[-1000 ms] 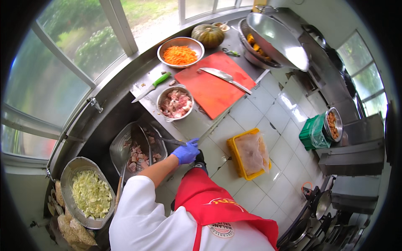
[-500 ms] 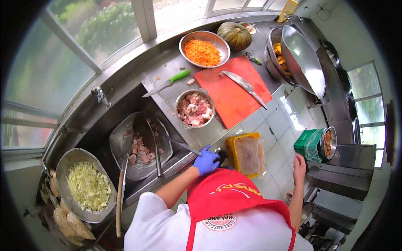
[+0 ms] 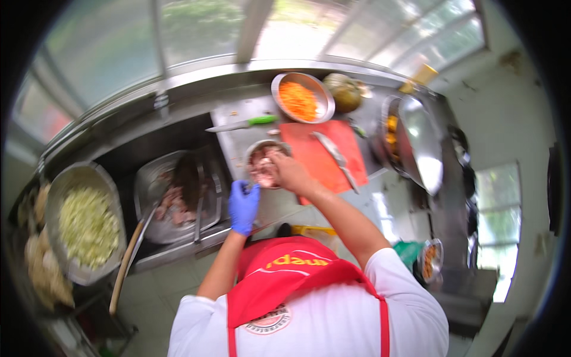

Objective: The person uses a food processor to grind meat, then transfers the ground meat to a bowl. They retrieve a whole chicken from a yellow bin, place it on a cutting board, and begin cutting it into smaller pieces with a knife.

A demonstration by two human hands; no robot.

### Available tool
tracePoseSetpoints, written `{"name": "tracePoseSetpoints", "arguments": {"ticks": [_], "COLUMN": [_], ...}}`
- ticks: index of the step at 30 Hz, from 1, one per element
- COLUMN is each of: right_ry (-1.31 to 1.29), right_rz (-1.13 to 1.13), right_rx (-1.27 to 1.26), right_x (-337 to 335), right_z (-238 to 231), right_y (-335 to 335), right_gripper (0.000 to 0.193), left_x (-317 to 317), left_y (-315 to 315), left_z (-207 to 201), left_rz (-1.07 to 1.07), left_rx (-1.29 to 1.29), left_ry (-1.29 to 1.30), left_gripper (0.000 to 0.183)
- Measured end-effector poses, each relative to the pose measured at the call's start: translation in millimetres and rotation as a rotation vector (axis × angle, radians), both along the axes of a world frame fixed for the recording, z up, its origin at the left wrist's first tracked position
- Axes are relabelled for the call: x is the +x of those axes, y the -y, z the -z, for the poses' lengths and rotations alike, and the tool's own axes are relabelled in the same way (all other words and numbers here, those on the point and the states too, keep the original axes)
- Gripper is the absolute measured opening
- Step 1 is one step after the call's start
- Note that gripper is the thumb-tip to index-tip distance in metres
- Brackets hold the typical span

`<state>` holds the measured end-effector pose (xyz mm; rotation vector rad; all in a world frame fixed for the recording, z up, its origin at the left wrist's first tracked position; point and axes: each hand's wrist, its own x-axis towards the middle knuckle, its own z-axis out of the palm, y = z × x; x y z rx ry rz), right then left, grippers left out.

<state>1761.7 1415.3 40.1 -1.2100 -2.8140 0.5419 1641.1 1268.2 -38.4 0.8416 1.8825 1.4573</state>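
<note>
A round metal pot [image 3: 250, 156] of raw meat pieces [image 3: 262, 165] stands on the steel counter. Over its right side reaches my bare right hand [image 3: 290, 172], its fingers down at the meat; their tips are blurred and partly hidden. My left hand [image 3: 244, 207], in a blue glove, is at the pot's lower left, beside the sink edge. Its fingers are curled and pinched together, but blur hides what is in them. Right of the pot lies an orange cutting board [image 3: 309, 156] with a large knife [image 3: 336, 156] across it.
A pan [image 3: 143, 205] with cut meat and long-handled utensils sits in the sink. Chopped cabbage [image 3: 89, 226] fills a tub at left. Behind are a green-handled knife [image 3: 260, 120], shredded carrots [image 3: 297, 101] and a squash [image 3: 342, 94]. A large metal wok [image 3: 420, 143] stands at right.
My right hand has come from the far right to the pot of meat. My left hand has moved from the sink's front edge toward the pot. The view has shifted and blurred.
</note>
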Motion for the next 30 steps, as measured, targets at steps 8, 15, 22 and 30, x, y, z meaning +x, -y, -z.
{"name": "tracePoseSetpoints", "arguments": {"ticks": [8, 15, 22, 30], "right_ry": [0.199, -0.104, -0.287, -0.562], "right_rz": [-0.216, -0.394, -0.387, -0.114], "right_rx": [0.01, -0.058, -0.217, -0.433], "right_x": [-27, 12, 38, 90], "right_z": [58, 61, 51, 37], "right_y": [-23, -52, -68, -95], "right_gripper": [0.028, 0.013, 0.013, 0.016], "left_x": [5, 42, 78, 98], "left_y": [0, -26, -31, -54], "left_z": [26, 51, 55, -25], "left_rz": [-0.042, -0.231, -0.456, -0.242], "left_rx": [-0.012, 0.0, -0.066, -0.164], "left_ry": [0.005, 0.109, 0.117, -0.67], "left_gripper": [0.034, 0.022, 0.024, 0.031]}}
